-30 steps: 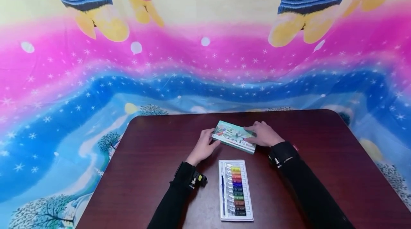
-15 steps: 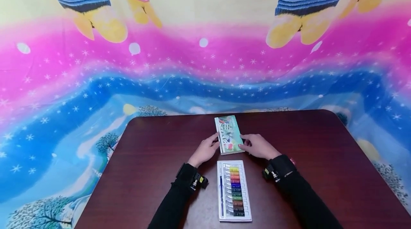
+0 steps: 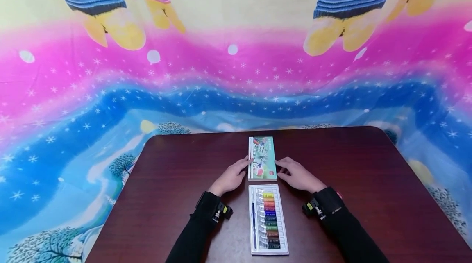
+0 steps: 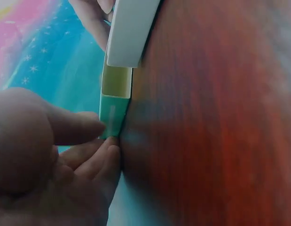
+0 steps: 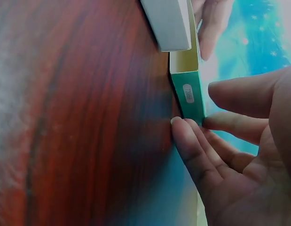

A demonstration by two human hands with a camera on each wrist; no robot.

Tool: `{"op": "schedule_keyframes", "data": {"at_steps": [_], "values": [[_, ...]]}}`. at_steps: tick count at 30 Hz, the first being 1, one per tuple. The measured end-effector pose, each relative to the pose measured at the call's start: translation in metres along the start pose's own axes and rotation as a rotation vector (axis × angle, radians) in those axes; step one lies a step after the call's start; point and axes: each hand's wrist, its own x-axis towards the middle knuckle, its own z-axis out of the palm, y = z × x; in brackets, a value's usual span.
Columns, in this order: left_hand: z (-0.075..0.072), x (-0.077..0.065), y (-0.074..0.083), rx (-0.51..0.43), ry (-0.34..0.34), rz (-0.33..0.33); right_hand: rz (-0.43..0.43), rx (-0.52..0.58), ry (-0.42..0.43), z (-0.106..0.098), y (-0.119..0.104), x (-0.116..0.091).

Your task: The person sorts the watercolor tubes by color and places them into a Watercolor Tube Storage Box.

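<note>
A flat mint-green cardboard box with printed pictures lies lengthwise on the table. Its near end is uncovered, showing a pale hollow inside in both wrist views. My left hand touches its left side with relaxed fingers. On the other side, the fingertips of my right hand touch or nearly touch the right edge. Just nearer to me, in line with the box, is a white tray holding a row of coloured paint tubes and a blue paintbrush. The tray end also shows in the right wrist view.
The dark reddish-brown table has rounded far corners. Behind it hangs a colourful printed cloth. A camera is strapped to each wrist, over black sleeves.
The box has turned from lying crosswise and slanted to pointing straight away from me, in line with the tray. My right hand has shifted from its top to its right side.
</note>
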Motion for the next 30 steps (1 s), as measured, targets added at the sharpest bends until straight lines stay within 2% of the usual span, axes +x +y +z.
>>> {"op": "schedule_keyframes", "data": {"at_steps": [4, 9, 12, 16, 19, 24, 30], "values": [[0.004, -0.007, 0.002, -0.021, 0.018, -0.032, 0.014, 0.078, -0.026, 0.004, -0.002, -0.005], [0.011, -0.009, 0.004, -0.190, 0.054, -0.083, 0.018, 0.182, -0.001, 0.008, -0.006, -0.008], [0.013, -0.007, 0.006, -0.264, 0.083, -0.047, 0.004, 0.260, 0.033, 0.010, -0.008, -0.007], [0.013, -0.005, 0.012, -0.312, 0.156, 0.033, -0.014, 0.367, 0.075, 0.010, -0.012, -0.007], [0.011, -0.004, 0.018, -0.359, 0.222, 0.082, -0.029, 0.488, 0.102, 0.004, -0.019, -0.007], [0.009, -0.004, 0.026, -0.424, 0.302, 0.087, -0.087, 0.614, 0.138, -0.003, -0.030, -0.006], [0.008, -0.004, 0.024, -0.411, 0.305, 0.107, -0.101, 0.649, 0.152, -0.002, -0.031, -0.005]]}}
